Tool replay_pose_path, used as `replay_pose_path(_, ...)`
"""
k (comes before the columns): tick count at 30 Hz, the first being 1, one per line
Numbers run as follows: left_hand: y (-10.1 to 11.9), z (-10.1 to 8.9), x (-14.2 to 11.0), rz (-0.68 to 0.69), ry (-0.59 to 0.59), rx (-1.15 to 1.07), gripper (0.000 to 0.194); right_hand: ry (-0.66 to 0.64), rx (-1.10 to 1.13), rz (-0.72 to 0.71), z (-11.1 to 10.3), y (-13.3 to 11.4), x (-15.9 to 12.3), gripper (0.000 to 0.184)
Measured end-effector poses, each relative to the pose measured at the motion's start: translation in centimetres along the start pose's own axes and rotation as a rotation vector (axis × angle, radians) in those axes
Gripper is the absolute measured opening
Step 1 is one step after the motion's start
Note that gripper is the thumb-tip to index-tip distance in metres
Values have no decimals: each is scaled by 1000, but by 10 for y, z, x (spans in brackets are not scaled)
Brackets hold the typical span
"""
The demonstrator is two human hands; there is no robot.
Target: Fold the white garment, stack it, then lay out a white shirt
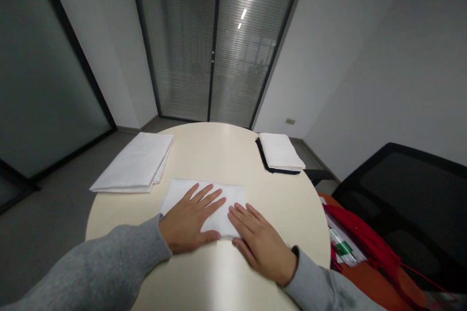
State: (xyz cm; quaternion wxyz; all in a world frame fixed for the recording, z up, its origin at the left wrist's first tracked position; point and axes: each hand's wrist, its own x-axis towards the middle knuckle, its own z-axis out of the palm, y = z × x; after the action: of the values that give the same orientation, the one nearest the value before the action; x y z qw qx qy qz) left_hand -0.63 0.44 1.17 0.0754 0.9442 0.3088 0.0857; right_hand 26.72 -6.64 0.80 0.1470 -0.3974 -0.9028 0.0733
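Note:
A folded white cloth (pixel 228 197) lies flat on the round table, close in front of me. My left hand (pixel 193 218) rests palm down on its left part, fingers spread. At the cloth's right edge, my right hand (pixel 257 243) lies palm down, with its fingers stretched out and the fingertips on the fabric. Neither hand grips anything. Part of the cloth is hidden beneath both hands.
A larger folded white cloth (pixel 136 163) overhangs the round table (pixel 211 150) at the left. Folded white fabric (pixel 280 150) on top of dark fabric (pixel 264 158) lies at the back right. A black mesh chair (pixel 404 194) holding a red bag (pixel 361 233) stands right of the table.

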Motion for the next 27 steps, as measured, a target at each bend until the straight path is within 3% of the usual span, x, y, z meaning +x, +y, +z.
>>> replay_pose_path(5,-2,2,0,14,-9,13,94,86,10,14,1,-3,-3,55)
replay_pose_path(13,6,6,-1,27,33,63,63,172,109,29,1,-7,-4,38)
replay_pose_path(17,9,5,-2,68,16,68,67,155,165,139,-20,-12,7,15)
replay_pose_path(21,8,3,0,184,22,32,79,203,91,244,-46,3,42,19)
replay_pose_path(24,6,0,3,284,64,-15,75,85,150,233,-47,27,74,34)
replay_pose_path(27,3,-3,4,258,181,-86,69,-108,295,184,-34,48,101,36)
